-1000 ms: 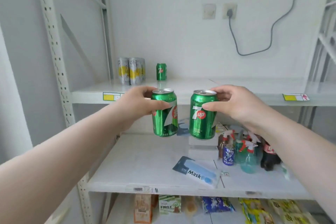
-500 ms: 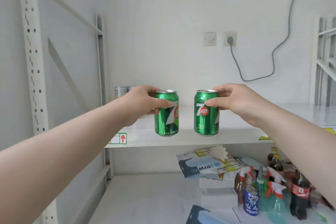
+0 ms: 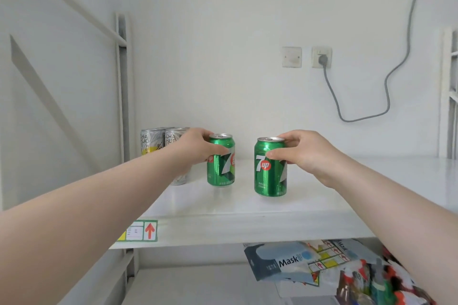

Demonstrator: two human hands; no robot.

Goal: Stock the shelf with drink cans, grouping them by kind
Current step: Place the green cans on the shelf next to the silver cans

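Head view: left hand (image 3: 195, 150) wraps green can (image 3: 221, 160), right hand (image 3: 303, 153) wraps second green can (image 3: 270, 167), both upright above shelf (image 3: 247, 215) front edge, beside silver cans (image 3: 155, 141) near left edge, likely keeping kinds grouped.

Upright on or just over the upper shelf (image 3: 235, 208), the left can (image 3: 221, 164) sits just right of a cluster of cans (image 3: 155, 141) at the shelf's left end, the right can (image 3: 269, 176) stands apart to its right, nearer the front edge, and a mask pack (image 3: 280, 264) lies on the lower shelf (image 3: 193, 285).

A green can (image 3: 221, 160) in each hand
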